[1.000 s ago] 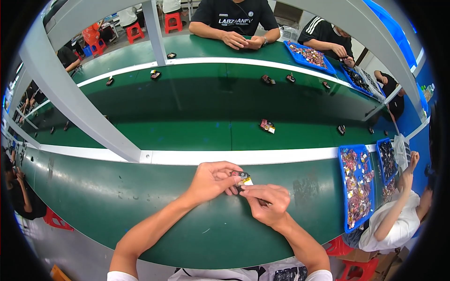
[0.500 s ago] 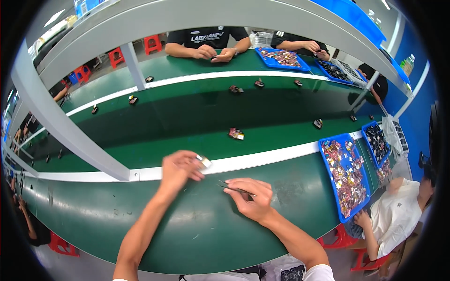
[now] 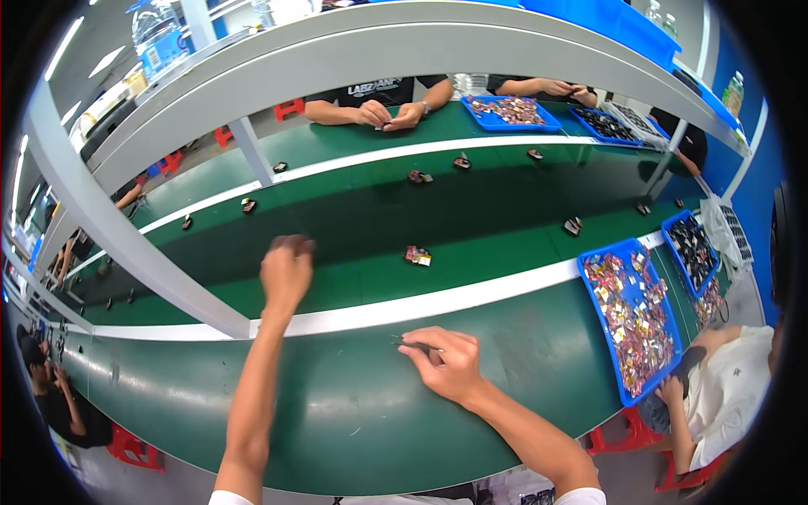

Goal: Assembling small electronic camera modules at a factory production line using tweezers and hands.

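My left hand (image 3: 287, 273) reaches over the dark green belt (image 3: 353, 219), beyond the white rail (image 3: 404, 309). Its fingers are smeared by motion, and whatever they may hold is hidden. Above the near bench (image 3: 353, 404), my right hand (image 3: 446, 362) is closed around a pair of dark tweezers (image 3: 398, 340), whose thin tips point left. The nearest part on the belt, a small pink and black piece with a pale label (image 3: 417, 255), lies to the right of my left hand.
A blue tray of small pink and white parts (image 3: 633, 320) sits at the bench's right end, beside a blue tray of black pieces (image 3: 692, 252). A grey post (image 3: 151, 227) rises at left. Co-workers sit opposite and at right. Several parts dot the belt.
My left hand has moved left and away from me, from the white rail to over the belt. The pale piece seen in it earlier no longer shows. My right hand keeps the tweezers.
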`<state>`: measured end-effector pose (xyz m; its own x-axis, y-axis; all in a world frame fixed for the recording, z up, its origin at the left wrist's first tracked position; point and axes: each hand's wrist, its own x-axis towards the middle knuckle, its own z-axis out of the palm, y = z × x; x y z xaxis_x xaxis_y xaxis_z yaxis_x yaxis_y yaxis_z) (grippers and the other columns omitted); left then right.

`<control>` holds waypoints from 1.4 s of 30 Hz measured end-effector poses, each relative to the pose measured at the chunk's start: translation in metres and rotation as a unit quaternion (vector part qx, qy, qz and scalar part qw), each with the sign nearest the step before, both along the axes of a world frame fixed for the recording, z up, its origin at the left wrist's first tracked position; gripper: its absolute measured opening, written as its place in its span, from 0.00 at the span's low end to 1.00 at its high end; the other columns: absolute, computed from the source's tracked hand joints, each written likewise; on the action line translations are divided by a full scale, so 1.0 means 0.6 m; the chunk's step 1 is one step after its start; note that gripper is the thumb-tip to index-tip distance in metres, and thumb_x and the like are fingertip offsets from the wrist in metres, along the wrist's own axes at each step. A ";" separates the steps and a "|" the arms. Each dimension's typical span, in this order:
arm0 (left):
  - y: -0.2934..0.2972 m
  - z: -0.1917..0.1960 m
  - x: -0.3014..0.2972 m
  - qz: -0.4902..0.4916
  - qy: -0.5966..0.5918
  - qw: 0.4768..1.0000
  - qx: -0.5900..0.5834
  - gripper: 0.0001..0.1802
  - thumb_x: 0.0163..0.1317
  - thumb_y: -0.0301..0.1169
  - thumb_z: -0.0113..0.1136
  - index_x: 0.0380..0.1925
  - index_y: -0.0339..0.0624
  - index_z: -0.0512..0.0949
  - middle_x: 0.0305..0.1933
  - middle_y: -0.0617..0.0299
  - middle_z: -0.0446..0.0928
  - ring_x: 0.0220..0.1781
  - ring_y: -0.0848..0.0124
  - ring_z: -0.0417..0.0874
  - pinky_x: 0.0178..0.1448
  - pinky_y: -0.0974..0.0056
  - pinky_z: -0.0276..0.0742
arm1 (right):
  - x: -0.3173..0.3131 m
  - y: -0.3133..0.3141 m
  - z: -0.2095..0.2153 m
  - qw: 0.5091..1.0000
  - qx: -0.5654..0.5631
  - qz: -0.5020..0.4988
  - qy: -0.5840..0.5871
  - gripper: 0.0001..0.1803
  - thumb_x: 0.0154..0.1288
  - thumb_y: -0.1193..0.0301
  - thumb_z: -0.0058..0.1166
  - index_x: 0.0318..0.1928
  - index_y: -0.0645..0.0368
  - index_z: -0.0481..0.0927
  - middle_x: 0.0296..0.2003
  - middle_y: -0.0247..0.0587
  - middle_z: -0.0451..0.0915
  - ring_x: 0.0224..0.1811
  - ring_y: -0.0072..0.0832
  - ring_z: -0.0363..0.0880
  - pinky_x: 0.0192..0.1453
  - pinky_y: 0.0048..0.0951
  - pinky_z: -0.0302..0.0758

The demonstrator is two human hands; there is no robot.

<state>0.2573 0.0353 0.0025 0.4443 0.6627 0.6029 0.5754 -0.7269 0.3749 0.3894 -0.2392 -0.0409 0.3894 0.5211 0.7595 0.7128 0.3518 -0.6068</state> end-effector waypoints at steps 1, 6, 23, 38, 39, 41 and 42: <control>0.012 -0.016 0.023 -0.081 -0.049 0.990 -0.103 0.13 0.66 0.35 0.62 0.41 0.38 0.85 0.39 0.50 0.86 0.37 0.51 0.88 0.39 0.53 0.83 | -0.003 0.000 0.002 1.000 0.004 0.013 -0.003 0.10 0.50 0.81 0.74 0.34 0.59 0.86 0.32 0.36 0.89 0.12 0.17 0.64 0.19 0.21 0.62; -0.036 -0.012 0.170 -0.237 -0.007 0.878 -0.417 0.13 0.68 0.31 0.63 0.45 0.31 0.84 0.37 0.55 0.87 0.24 0.73 0.85 0.22 0.68 0.79 | -0.001 -0.012 0.006 0.999 -0.034 0.001 0.003 0.11 0.50 0.81 0.74 0.35 0.59 0.87 0.33 0.36 0.89 0.12 0.16 0.64 0.19 0.21 0.62; -0.087 -0.004 0.158 -0.187 0.001 0.866 -0.464 0.14 0.62 0.33 0.71 0.32 0.33 0.79 0.25 0.58 0.83 0.18 0.75 0.80 0.18 0.69 0.71 | -0.001 -0.010 0.000 0.998 -0.056 0.006 0.028 0.12 0.49 0.80 0.75 0.35 0.59 0.87 0.29 0.36 0.87 0.12 0.17 0.63 0.19 0.21 0.62; -0.224 -0.045 0.010 -0.273 -0.195 0.716 -0.613 0.11 0.71 0.27 0.64 0.45 0.28 0.79 0.31 0.56 0.82 0.23 0.74 0.83 0.23 0.71 0.76 | 0.023 -0.021 0.029 0.905 -0.127 0.073 0.399 0.09 0.61 0.83 0.68 0.40 0.66 0.82 0.23 0.27 0.77 0.20 0.07 0.65 0.23 0.14 0.59; -0.226 -0.044 0.010 -0.278 -0.198 0.721 -0.603 0.11 0.71 0.26 0.63 0.45 0.28 0.79 0.31 0.56 0.82 0.23 0.74 0.83 0.23 0.71 0.76 | 0.024 -0.021 0.026 0.914 -0.125 0.072 0.380 0.08 0.61 0.83 0.68 0.39 0.66 0.82 0.22 0.25 0.76 0.20 0.07 0.64 0.23 0.15 0.58; -0.227 -0.049 0.006 -0.276 -0.198 0.724 -0.601 0.11 0.71 0.26 0.63 0.46 0.27 0.79 0.31 0.56 0.82 0.23 0.74 0.83 0.23 0.71 0.76 | 0.025 -0.016 0.022 0.930 -0.119 0.073 0.340 0.08 0.62 0.83 0.69 0.39 0.65 0.82 0.21 0.22 0.74 0.19 0.06 0.63 0.23 0.15 0.56; -0.228 -0.051 0.006 -0.278 -0.197 0.725 -0.598 0.11 0.71 0.26 0.63 0.46 0.27 0.79 0.31 0.56 0.82 0.23 0.74 0.83 0.23 0.71 0.76 | 0.024 -0.018 0.023 0.930 -0.122 0.070 0.340 0.08 0.62 0.83 0.69 0.39 0.65 0.82 0.21 0.22 0.74 0.19 0.06 0.63 0.23 0.15 0.56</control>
<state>0.2607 -0.1016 -0.0279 0.7929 0.6007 -0.1025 -0.0054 0.1751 0.9845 0.4040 -0.2497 -0.0272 0.6516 0.7276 0.2144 0.0928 0.2040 -0.9746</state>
